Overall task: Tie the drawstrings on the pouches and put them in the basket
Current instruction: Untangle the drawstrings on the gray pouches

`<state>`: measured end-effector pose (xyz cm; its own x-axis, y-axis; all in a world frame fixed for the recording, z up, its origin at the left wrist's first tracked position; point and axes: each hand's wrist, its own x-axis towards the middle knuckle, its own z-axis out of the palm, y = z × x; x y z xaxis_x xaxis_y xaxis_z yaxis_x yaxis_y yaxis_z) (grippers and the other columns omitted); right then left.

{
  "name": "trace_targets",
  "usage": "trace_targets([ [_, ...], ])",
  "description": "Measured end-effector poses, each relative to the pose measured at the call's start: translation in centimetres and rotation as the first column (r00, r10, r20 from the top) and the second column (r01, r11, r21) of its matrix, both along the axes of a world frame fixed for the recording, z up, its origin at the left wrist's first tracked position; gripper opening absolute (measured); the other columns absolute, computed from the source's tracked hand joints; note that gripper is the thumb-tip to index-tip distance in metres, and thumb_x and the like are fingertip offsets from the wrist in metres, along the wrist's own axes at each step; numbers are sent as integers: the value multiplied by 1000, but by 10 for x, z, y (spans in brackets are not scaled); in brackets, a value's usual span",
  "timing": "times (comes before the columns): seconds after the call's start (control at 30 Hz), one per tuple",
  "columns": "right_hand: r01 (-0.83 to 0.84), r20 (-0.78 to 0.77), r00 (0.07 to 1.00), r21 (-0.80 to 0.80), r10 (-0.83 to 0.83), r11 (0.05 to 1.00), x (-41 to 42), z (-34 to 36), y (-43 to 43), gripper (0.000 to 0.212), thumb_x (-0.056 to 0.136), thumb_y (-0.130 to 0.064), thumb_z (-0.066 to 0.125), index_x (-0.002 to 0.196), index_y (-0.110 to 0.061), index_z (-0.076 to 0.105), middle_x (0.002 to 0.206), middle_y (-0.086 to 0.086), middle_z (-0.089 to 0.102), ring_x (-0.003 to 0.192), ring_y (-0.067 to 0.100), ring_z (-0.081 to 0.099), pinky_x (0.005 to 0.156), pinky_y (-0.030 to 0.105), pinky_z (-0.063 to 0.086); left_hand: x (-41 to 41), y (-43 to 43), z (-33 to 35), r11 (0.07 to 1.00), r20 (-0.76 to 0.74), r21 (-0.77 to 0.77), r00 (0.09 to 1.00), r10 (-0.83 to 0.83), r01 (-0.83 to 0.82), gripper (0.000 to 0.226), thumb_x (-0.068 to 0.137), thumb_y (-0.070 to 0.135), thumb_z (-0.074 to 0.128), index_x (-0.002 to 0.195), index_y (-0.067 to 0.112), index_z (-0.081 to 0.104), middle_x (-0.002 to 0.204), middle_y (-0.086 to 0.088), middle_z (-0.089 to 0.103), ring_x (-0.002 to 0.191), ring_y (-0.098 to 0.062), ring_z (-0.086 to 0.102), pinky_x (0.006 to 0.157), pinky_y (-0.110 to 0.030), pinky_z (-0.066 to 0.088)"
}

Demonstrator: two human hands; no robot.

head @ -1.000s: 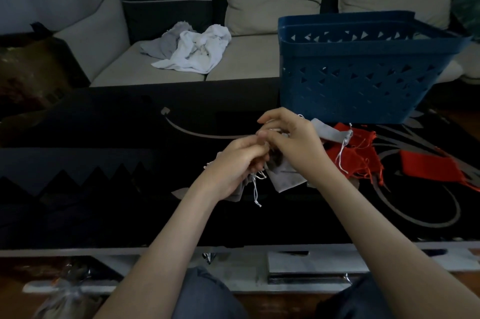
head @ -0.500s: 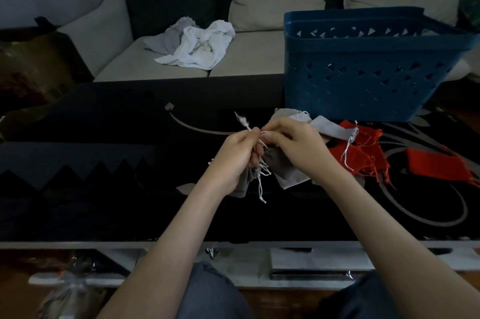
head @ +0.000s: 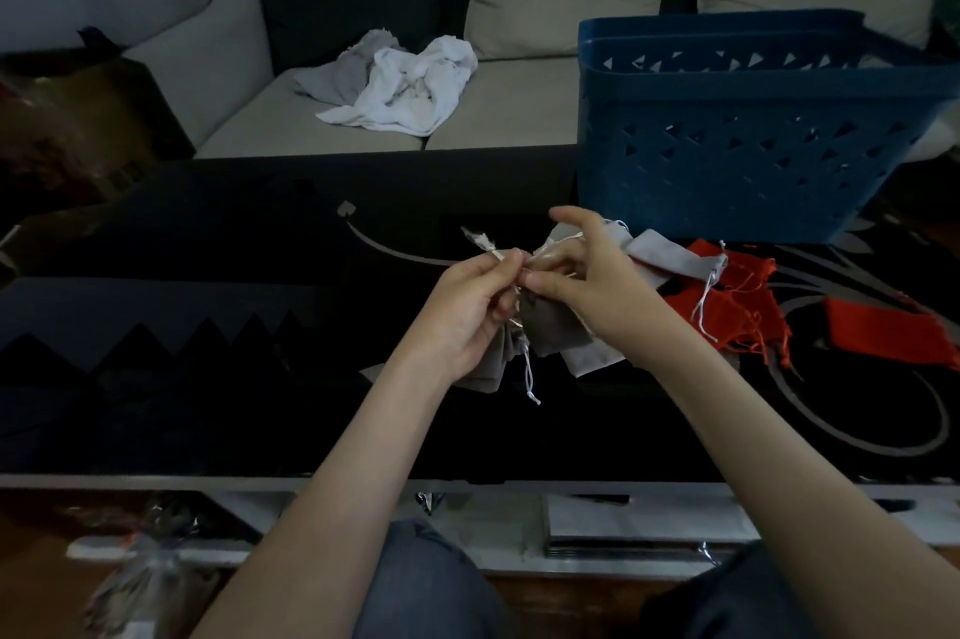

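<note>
A grey pouch hangs between my hands above the black table. My left hand pinches one end of its white drawstring, which sticks up to the left. My right hand holds the pouch's gathered neck and the other string, with its index finger raised. A loose string end dangles below. More grey pouches and red pouches lie on the table to the right. The blue basket stands behind them.
A further red pouch lies at the far right. White and grey cloths are piled on the sofa behind the table. A shelf with papers shows under the table's front edge.
My left hand has pulled the drawstring end up and to the left. My right hand's index finger has lifted off the pouch neck. The view has shifted slightly.
</note>
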<state>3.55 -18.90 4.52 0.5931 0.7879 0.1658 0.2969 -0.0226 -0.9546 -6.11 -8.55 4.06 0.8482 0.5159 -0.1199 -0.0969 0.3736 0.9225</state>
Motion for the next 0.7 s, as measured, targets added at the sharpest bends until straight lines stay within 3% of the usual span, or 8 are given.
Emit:
trace_targets([
  [0.1,-25,-6,1000,30,25,999,-1,-3,0,75,81,4,67,137,-22,24,72,0,61,72,9,64,74,21,52,0,2,0,999,-3,-10,999,40,-40,21,97,10,49,83,6,65,59,3,58,48,-2,45,48,-10,38],
  [0.3,-10,2,1000,93,10,996,-2,3,-3,60,84,10,59,121,-20,23,72,6,58,73,19,59,74,24,50,-1,7,-1,999,-27,-43,999,20,-21,16,94,7,52,85,7,65,65,2,63,49,-1,47,50,-9,39],
  [0.43,40,-25,999,107,-38,993,1,2,-3,58,84,7,61,119,-22,26,76,5,62,77,20,64,80,30,52,-1,8,0,998,-39,57,999,32,-30,12,91,3,56,85,8,66,64,6,65,52,0,50,55,-10,40],
  [0.57,11,5,1000,139,-12,990,-1,2,-4,55,85,8,60,118,-19,26,76,9,60,77,25,62,77,30,53,-1,10,-3,965,-77,246,991,112,-90,11,85,5,66,82,14,70,74,3,69,76,-9,63,79,-26,47],
  [0.63,4,38,999,140,-9,990,-3,0,-2,52,86,10,57,117,-17,25,76,12,58,75,24,61,75,29,53,-3,9,-4,844,-90,523,977,192,-118,10,83,7,69,80,17,69,76,6,68,77,-3,64,73,-19,48],
  [0.7,14,88,996,118,-24,993,-2,-1,-1,50,86,10,57,115,-17,26,76,12,58,74,24,61,73,31,54,-3,6,-1,582,-68,809,968,241,-88,7,84,10,69,84,17,68,77,10,66,72,4,61,67,-10,45],
])
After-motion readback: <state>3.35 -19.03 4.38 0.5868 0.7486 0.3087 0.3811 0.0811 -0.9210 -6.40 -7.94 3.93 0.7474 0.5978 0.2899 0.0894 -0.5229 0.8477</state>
